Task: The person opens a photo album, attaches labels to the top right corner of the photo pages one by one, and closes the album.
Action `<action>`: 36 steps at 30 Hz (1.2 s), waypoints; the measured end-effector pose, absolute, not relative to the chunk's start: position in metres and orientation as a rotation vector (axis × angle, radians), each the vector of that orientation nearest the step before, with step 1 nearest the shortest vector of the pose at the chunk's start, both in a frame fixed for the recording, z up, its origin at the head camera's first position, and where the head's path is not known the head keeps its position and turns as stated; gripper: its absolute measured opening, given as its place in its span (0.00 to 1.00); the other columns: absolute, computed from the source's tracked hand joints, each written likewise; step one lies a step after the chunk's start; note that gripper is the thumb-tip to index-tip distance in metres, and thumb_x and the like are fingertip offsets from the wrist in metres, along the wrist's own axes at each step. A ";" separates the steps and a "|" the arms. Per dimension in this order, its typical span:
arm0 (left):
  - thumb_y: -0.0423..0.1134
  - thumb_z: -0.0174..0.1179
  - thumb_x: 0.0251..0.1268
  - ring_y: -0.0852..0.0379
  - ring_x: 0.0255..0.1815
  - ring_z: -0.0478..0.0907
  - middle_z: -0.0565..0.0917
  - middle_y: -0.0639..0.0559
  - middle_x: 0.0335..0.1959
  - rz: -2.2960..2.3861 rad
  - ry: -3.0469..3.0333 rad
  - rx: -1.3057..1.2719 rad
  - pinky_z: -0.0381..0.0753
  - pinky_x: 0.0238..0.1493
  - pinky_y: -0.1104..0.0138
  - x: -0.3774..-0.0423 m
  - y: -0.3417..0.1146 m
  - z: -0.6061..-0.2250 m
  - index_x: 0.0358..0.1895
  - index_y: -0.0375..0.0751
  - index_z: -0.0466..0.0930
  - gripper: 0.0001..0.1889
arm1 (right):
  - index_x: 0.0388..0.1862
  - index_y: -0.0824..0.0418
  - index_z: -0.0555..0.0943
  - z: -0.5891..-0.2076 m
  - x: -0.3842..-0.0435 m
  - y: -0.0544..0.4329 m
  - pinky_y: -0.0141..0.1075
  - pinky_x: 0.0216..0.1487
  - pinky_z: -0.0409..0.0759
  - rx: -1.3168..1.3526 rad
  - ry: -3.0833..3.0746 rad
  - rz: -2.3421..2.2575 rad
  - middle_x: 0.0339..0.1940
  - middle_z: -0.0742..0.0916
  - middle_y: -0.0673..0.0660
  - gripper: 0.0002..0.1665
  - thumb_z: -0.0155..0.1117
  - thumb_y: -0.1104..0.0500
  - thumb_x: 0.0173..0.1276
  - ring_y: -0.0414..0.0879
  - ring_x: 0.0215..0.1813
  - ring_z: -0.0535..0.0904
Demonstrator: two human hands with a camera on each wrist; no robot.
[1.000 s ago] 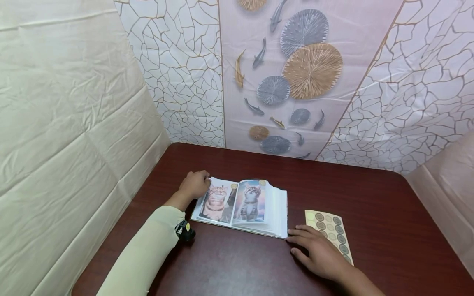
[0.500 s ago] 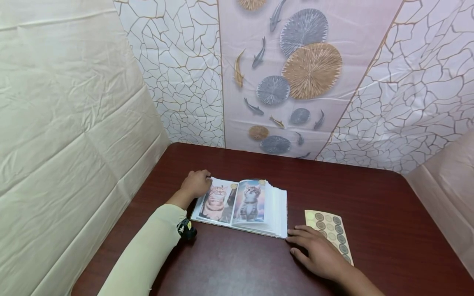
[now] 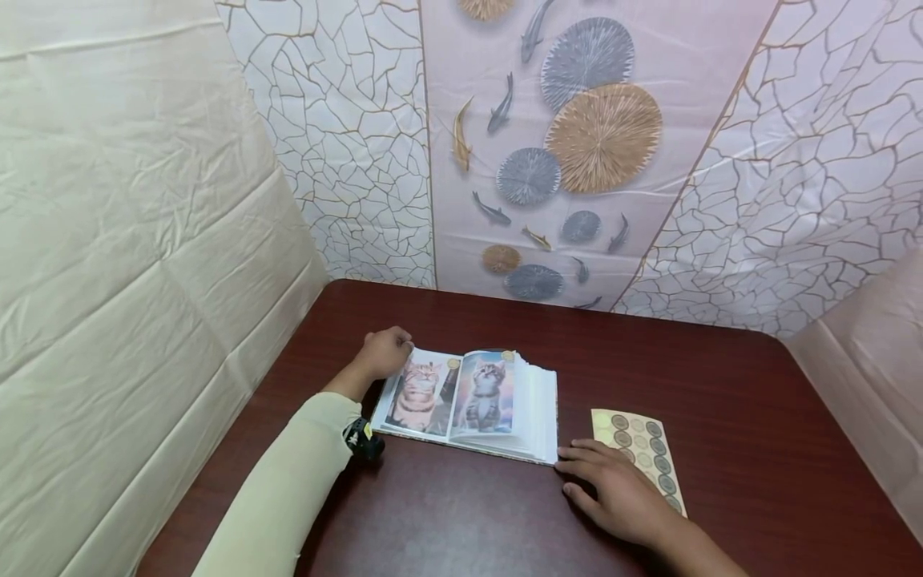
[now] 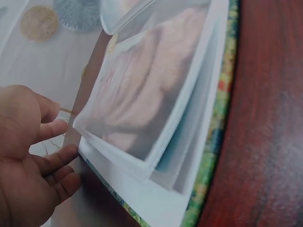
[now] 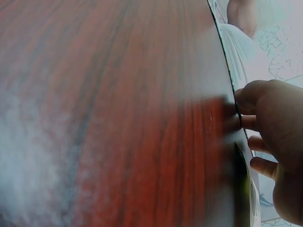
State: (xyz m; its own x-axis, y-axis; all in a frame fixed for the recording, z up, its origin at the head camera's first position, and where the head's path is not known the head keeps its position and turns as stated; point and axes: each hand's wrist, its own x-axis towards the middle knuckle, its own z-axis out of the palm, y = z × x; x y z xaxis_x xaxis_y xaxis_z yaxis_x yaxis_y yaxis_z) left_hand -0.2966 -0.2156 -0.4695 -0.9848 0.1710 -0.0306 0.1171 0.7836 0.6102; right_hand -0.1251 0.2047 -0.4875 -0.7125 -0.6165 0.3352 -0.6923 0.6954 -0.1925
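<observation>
A photo album [image 3: 385, 415] lies spread on the table, cat pictures on both pages and a round gold sticker at each picture's upper corner. At its far left corner my left hand [image 3: 387, 353] has bent fingers and seems to pinch a page corner; the exact contact is hard to see. In the left wrist view several clear-sleeved pages [image 4: 142, 109] stand lifted off the cover beside that hand [image 4: 33, 151]. My right hand [image 3: 616, 490] rests on the table with relaxed fingers, tips touching the album's near right corner. It partly covers a sticker sheet [image 3: 638, 429].
The dark red-brown table [image 3: 461, 513] stretches around the album. Patterned fabric [image 3: 534, 240] hangs behind its far edge, and pale cloth [image 3: 159, 272] hangs along the left. A black wrist camera [image 3: 364, 439] sits on the left sleeve.
My left hand has shifted slightly toward the far side and right, at the album's corner. The right hand stays put, and the view has swung a little.
</observation>
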 end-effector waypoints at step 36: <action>0.43 0.47 0.77 0.39 0.51 0.61 0.76 0.39 0.50 0.540 2.877 -0.135 0.61 0.51 0.48 -0.298 -0.204 -0.454 0.45 0.40 0.83 0.15 | 0.56 0.57 0.88 -0.487 -0.122 0.204 0.55 0.64 0.73 1.022 -2.734 0.414 0.61 0.86 0.54 0.20 0.73 0.54 0.66 0.56 0.66 0.78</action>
State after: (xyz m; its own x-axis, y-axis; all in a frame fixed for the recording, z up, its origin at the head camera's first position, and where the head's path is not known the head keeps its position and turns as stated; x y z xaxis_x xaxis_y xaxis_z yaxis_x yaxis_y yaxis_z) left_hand -0.2978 -0.2041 -0.4540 -0.9737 -0.0508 -0.2223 -0.1279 0.9287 0.3480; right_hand -0.1223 0.2037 -0.4871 -0.7433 -0.6098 0.2751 -0.6639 0.7230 -0.1912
